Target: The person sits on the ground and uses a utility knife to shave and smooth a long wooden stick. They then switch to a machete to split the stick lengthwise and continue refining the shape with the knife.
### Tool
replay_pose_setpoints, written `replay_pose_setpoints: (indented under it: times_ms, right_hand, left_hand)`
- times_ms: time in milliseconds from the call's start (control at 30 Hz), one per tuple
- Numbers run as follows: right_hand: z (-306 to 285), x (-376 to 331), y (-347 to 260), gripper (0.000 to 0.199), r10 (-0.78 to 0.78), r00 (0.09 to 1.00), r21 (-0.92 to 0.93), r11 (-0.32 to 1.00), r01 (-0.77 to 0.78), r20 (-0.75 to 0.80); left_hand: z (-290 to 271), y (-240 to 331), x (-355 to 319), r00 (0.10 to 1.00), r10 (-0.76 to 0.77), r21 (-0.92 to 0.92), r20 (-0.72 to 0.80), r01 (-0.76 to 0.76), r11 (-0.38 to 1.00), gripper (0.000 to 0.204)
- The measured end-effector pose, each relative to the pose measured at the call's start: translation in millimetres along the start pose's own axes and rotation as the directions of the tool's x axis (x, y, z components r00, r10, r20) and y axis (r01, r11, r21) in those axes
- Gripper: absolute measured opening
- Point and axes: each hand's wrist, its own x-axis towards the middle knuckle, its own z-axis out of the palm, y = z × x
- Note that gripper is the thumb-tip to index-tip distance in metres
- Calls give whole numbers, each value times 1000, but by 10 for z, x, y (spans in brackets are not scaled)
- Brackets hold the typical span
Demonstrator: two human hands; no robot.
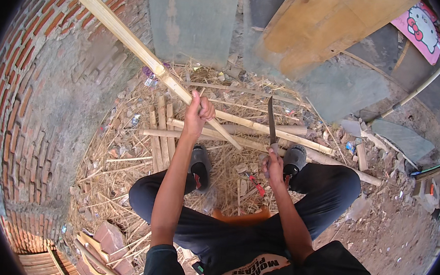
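My left hand (200, 111) is closed around a long split bamboo strip (129, 41). The strip slants from the upper left down past my fist, and its lower end tapers above the pieces on the ground. In my right hand (273, 167) is a knife (272, 122) with a long dark blade, held by its handle with the tip pointing up and away from me. The blade stands apart from the strip, to its right. Below and between my hands, several bamboo pieces (252, 124) lie crossed over one another.
A brick wall (18, 106) rises at the left. Sheets and boards (190, 21) lean at the back, with a pink cartoon panel (422, 30) at upper right. Straw and shavings cover the ground around my shoes (200, 168). A red object (258, 187) and an orange seat (242, 218) show between my legs.
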Motion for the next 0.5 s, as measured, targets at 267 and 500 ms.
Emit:
replay_pose_setpoints:
  times_ms: [267, 500]
  right_hand:
    - [18, -117, 51, 43, -19, 987, -32, 999, 24, 159]
    - [15, -74, 188, 30, 79, 974, -39, 997, -72, 214]
  left_hand:
    - [-161, -744, -309, 993, -61, -28, -102, 59, 998, 70]
    - [-472, -839, -426, 991, 6, 94, -136, 7, 996, 65]
